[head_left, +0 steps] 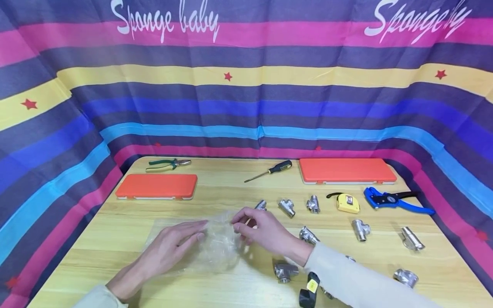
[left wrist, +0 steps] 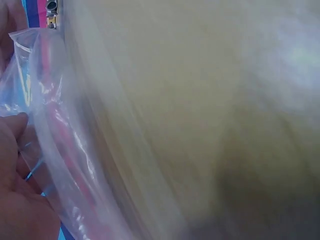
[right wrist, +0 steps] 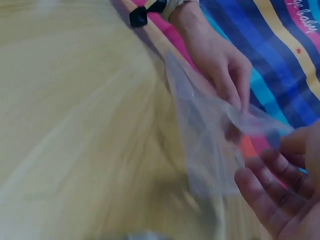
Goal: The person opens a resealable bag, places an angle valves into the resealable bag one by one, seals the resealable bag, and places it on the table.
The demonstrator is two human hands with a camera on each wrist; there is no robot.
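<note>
A clear plastic bag (head_left: pixel 220 250) is held up between my two hands over the wooden table, its film crinkled and see-through. My left hand (head_left: pixel 174 243) pinches the bag's left side between thumb and fingers; in the left wrist view its thumb (left wrist: pixel 15 125) lies on the film. On the opposite side, my right hand (head_left: pixel 265 229) pinches the bag's edge with thumb and index finger. The right wrist view shows the other fingers (right wrist: pixel 260 195) of that hand loosely bent beside the film. I see no object inside the bag.
Several metal tee fittings (head_left: pixel 361 231) lie across the right side, some close around my right forearm. Behind are green-handled pliers (head_left: pixel 169 164), a screwdriver (head_left: pixel 269 171), two red cases (head_left: pixel 157 186), a yellow tape measure (head_left: pixel 348 203) and a blue wire stripper (head_left: pixel 396 200). Striped cloth surrounds the table.
</note>
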